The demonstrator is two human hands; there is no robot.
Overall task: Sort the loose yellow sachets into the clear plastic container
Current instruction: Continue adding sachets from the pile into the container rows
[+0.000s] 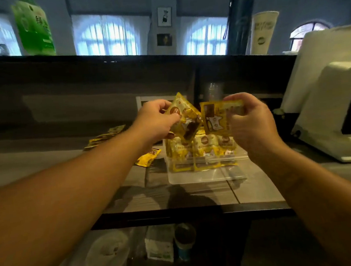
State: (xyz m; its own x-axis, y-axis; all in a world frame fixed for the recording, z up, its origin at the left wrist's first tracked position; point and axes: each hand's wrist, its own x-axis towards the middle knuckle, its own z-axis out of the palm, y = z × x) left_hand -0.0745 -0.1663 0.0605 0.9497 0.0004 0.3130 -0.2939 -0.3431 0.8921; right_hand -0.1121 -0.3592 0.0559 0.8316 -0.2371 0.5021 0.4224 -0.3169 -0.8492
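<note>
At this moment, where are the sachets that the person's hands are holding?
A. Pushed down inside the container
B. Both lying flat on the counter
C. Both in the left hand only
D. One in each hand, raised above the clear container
D: the left hand pinches one yellow sachet and the right hand another, both held up above the clear container.

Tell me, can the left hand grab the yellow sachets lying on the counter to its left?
Probably not yet: the left hand already holds a yellow sachet in its fingers. Nothing blocks the loose yellow sachets on the wooden counter.
</note>
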